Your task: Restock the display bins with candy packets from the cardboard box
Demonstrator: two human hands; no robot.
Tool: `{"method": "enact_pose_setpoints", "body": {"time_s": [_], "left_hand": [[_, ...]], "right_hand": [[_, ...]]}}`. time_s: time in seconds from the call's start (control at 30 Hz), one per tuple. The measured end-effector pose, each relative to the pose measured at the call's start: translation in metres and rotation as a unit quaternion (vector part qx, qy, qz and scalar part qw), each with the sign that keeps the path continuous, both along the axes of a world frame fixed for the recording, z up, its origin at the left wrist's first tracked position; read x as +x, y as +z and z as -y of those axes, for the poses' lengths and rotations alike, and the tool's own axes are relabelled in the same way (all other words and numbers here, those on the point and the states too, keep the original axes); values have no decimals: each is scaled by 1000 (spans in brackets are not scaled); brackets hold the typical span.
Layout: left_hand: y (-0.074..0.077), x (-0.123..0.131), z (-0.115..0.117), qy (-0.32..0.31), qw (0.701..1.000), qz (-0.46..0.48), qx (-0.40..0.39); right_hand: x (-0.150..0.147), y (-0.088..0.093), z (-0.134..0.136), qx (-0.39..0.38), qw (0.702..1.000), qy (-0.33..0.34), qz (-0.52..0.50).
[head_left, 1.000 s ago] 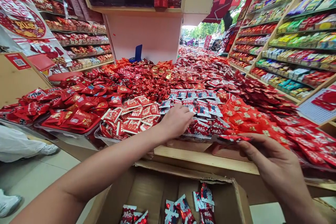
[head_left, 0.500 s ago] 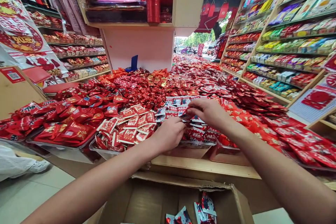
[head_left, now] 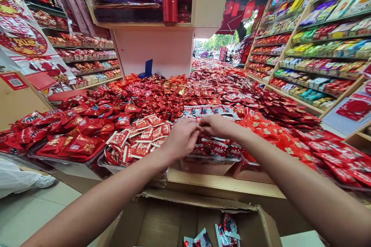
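My left hand (head_left: 183,137) is closed over the middle clear bin (head_left: 211,164), its fingers curled at the front of the stacked packets. My right hand (head_left: 216,125) touches it from the right, fingers bent down and together. What either hand holds is hidden. Behind them lie rows of silver-and-red packets (head_left: 228,111), with red packets (head_left: 213,147) below my hands in the same bin. Red-and-cream packets (head_left: 142,149) are left of my left hand. Below, an open cardboard box (head_left: 162,220) contains a few silver-and-red packets (head_left: 227,231).
Heaps of red packets (head_left: 84,144) fill the left bins, and orange-red packets (head_left: 269,131) lie at right. A wooden ledge (head_left: 226,185) runs between bins and box. Overhead hangs a cabinet (head_left: 210,0). A person's shoe (head_left: 45,182) shows at lower left.
My right hand has moved left and slightly down, and my left hand has shifted up and a little left. They now meet over the packets. The view has shifted slightly.
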State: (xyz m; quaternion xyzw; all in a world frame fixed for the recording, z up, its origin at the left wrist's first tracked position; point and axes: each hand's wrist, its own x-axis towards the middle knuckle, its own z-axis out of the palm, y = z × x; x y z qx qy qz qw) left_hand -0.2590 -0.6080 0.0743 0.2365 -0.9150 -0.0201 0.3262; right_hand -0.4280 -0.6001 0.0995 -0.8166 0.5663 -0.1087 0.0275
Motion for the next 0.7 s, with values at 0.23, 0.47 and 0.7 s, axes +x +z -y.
{"method": "enact_pose_setpoints", "body": {"time_s": [0.23, 0.47, 0.7], "left_hand": [[-12, 4, 20, 57, 995, 79, -9], [-7, 9, 12, 75, 996, 53, -10], [9, 13, 1, 33, 998, 53, -20]], "right_hand": [[4, 1, -5, -17, 999, -21, 44], [-12, -16, -39, -137, 983, -57, 111], [-2, -37, -80, -203, 972, -43, 108]]}}
